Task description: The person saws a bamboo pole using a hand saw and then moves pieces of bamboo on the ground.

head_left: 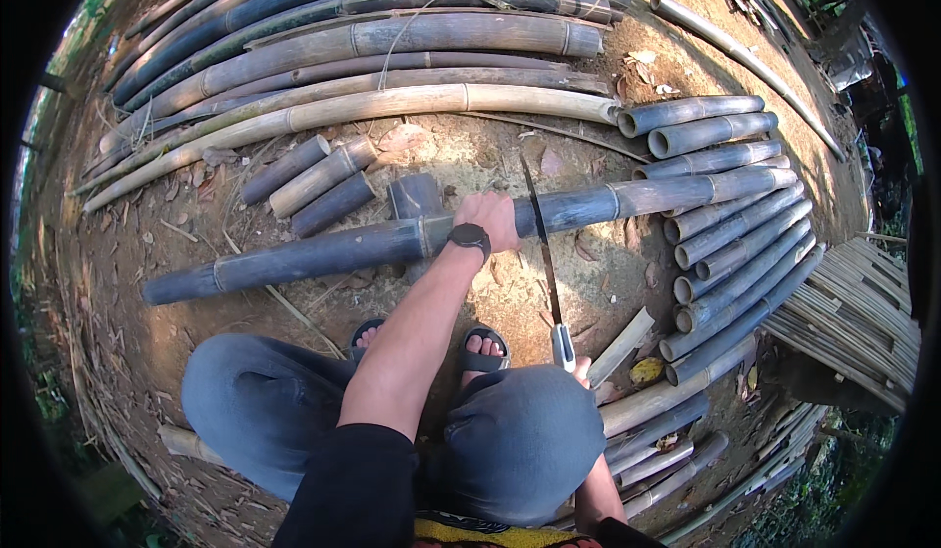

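Note:
A long dark bamboo pole (323, 252) lies across in front of me, tilted slightly up toward the right. My left hand (493, 221), with a black watch on the wrist, is wrapped over the pole near its middle. Just right of it, a hand saw (549, 266) with a thin dark blade crosses the pole, its blade touching or nearly touching the bamboo. My right hand (582, 371) is closed on the saw's pale handle, mostly hidden behind my right knee. Under the pole by my left hand sits a short bamboo block (414, 195).
Long bamboo poles (392, 107) lie along the far side. Three short bamboo pieces (321, 177) rest at the left. Cut bamboo lengths (735, 229) are piled at the right, beside a bundle of split slats (845, 318). A split bamboo strip (623, 346) lies near my right knee.

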